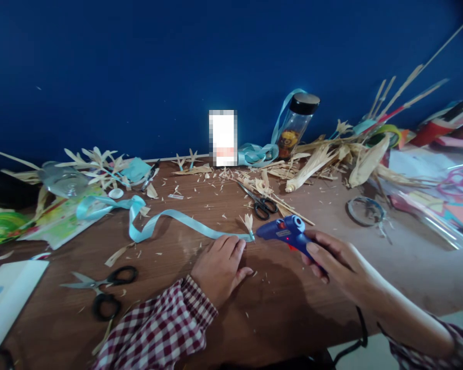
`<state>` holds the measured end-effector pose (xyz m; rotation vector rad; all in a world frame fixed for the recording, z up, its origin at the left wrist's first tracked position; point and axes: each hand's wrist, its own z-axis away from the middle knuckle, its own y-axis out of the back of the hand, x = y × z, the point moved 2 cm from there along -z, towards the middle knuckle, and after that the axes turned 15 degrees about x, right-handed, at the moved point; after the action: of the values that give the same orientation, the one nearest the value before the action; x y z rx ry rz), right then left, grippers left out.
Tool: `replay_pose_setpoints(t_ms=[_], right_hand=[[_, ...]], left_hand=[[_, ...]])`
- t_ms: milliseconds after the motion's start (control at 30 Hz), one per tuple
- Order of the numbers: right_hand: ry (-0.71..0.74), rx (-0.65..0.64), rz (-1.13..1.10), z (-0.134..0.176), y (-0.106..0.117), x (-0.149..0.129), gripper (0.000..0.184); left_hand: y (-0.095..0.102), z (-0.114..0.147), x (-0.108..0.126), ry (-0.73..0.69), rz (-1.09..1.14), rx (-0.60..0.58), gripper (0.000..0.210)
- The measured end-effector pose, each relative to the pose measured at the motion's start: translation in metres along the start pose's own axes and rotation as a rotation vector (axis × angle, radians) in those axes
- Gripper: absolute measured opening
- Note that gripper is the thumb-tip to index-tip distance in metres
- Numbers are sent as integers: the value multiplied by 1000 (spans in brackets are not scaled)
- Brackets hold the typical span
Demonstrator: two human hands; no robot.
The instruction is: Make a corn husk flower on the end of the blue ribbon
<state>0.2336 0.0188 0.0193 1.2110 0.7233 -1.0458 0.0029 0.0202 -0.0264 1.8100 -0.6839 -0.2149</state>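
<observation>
Near edge of the table (324, 205) first: just a black cord (364, 335) hanging off toward the right. Over by the near left corner, black-handled scissors (99, 284), blades a bit apart. Up a little, pressing the light blue ribbon (170, 213) down with the left hand (218, 267), thumb clear to the side, so not really gripping anything. Clutching a blue glue gun (281, 231) in the right hand (334, 257), fingers wrapped round the handle. Key bit: ribbon end running left to right, roughly parallel to the near edge, poking out just past the left hand, with a pale husk flower (248, 222) at the tip, petals toward the far edge. Pointing the nozzle (261, 233) at it from the right, just beside it; can't tell if touching. Left hand way closer to that end than the right. Further out, a second pair of scissors (259, 200), then husk pieces (308, 168) and a clear jar (292, 128) near the far edge.
</observation>
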Motion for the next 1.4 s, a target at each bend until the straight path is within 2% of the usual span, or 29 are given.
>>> replay_pose_setpoints(t_ms=[300,533,733,933,1400], right_hand=[[14,19,-8,2,-1,3,28],[-14,46,-15,-1,3,8,32],[13,17,-38,-1,-3,11,27],[-21,21,-89,0,-2,8,28],[6,15,-15,5,-3,8,26]], left_hand=[[0,-2,0,7,0,-7,46],[-1,0,-1,-2,4,1,46],[0,-1,1,-3,-8,14,44],[-1,0,1,-6,-12,23,43],[-3,1,0,4,2,26,42]])
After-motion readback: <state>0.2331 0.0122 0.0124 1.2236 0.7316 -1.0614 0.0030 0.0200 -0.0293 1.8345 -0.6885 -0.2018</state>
